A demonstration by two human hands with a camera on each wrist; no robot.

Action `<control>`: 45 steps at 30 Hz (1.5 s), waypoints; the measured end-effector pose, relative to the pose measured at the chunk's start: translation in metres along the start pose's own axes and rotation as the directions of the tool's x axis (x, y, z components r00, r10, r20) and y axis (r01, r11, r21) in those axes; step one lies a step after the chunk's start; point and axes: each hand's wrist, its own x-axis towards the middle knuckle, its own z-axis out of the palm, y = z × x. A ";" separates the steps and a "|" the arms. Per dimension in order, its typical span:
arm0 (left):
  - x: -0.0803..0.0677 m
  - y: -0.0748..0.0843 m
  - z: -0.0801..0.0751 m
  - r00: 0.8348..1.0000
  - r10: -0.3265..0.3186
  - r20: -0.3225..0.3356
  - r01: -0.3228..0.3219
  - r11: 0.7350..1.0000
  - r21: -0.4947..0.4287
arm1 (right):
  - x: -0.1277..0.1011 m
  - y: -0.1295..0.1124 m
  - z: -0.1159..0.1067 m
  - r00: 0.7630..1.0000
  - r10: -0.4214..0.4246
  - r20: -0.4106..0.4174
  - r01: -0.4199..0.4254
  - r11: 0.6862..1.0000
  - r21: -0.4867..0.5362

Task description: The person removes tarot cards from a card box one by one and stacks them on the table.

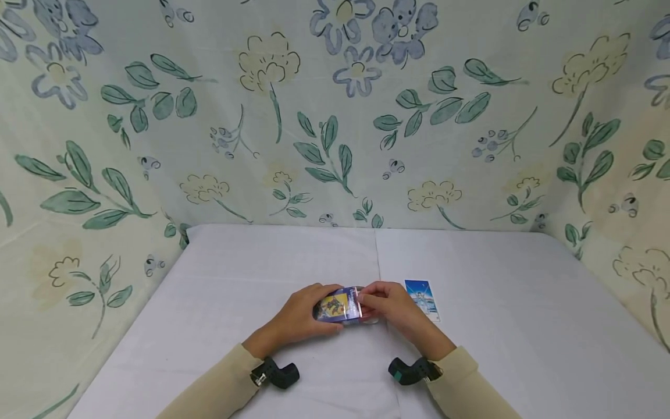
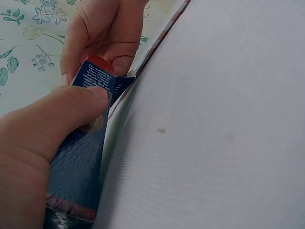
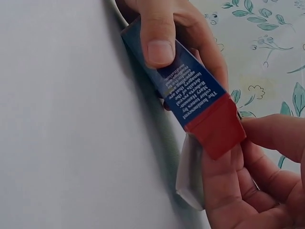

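A small blue card box (image 1: 336, 306) with a yellow picture on its front lies between both hands in the head view. My left hand (image 1: 298, 314) grips it from the left, its thumb along the printed narrow side in the left wrist view. At the box's right end, my right hand (image 1: 403, 311) pinches the opened end between thumb and fingers. A red side flap (image 3: 220, 128) sticks out there in the right wrist view. Below it hangs a pale lid flap (image 3: 190, 179), against the right fingers. The box's contents are hidden.
A blue picture card (image 1: 423, 299) lies on the white-covered table (image 1: 262, 256), just right of and partly behind my right hand. Floral cloth (image 1: 335, 116) hangs behind the table and along both sides.
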 end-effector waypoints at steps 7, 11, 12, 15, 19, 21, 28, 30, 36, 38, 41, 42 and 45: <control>-0.001 -0.001 0.000 1.000 -0.002 -0.002 0.002 1.000 0.008 | 0.000 -0.002 0.004 0.999 -0.006 -0.036 0.004 0.999 -0.047; -0.001 -0.001 0.000 1.000 -0.003 0.000 0.003 1.000 0.014 | -0.002 -0.005 0.008 0.996 -0.021 -0.084 0.013 0.995 -0.095; -0.001 -0.001 0.000 1.000 -0.004 0.001 0.004 1.000 0.014 | -0.002 -0.006 0.009 0.995 -0.025 -0.095 0.015 0.994 -0.105; -0.001 -0.001 -0.001 1.000 -0.007 0.004 0.007 1.000 0.013 | -0.003 -0.007 0.011 0.991 -0.038 -0.126 0.020 0.989 -0.146; -0.002 -0.001 -0.001 1.000 -0.011 0.008 0.011 1.000 0.004 | -0.002 -0.007 0.012 0.988 -0.042 -0.147 0.014 0.983 -0.185; -0.002 0.000 -0.001 1.000 -0.013 0.009 0.013 1.000 0.000 | -0.001 -0.006 0.011 0.988 -0.036 -0.149 0.007 0.982 -0.187; -0.001 0.001 -0.002 1.000 -0.010 0.007 0.010 1.000 -0.005 | -0.002 -0.006 0.005 0.990 -0.033 -0.138 0.008 0.983 -0.182; 0.000 0.002 -0.002 1.000 -0.011 0.007 0.011 1.000 -0.006 | -0.003 -0.007 0.003 0.991 -0.036 -0.129 0.012 0.984 -0.178; 0.000 0.002 -0.001 1.000 -0.013 0.006 0.013 1.000 -0.001 | -0.003 -0.007 0.002 0.995 -0.024 -0.098 0.009 0.989 -0.147; 0.000 0.002 -0.001 1.000 -0.014 0.006 0.014 1.000 0.000 | -0.002 -0.006 0.001 0.996 -0.016 -0.089 0.003 0.989 -0.147; 0.000 0.002 -0.001 1.000 -0.014 0.008 0.014 1.000 0.002 | -0.003 -0.006 0.000 0.998 -0.013 -0.054 0.004 0.987 -0.159; 0.000 0.001 -0.001 1.000 -0.014 0.008 0.014 1.000 0.004 | -0.003 -0.006 -0.001 0.999 -0.012 -0.039 0.006 0.987 -0.162; 0.000 0.001 -0.001 1.000 -0.011 0.006 0.011 1.000 0.007 | -0.004 -0.006 -0.003 1.000 -0.018 0.011 0.020 0.986 -0.165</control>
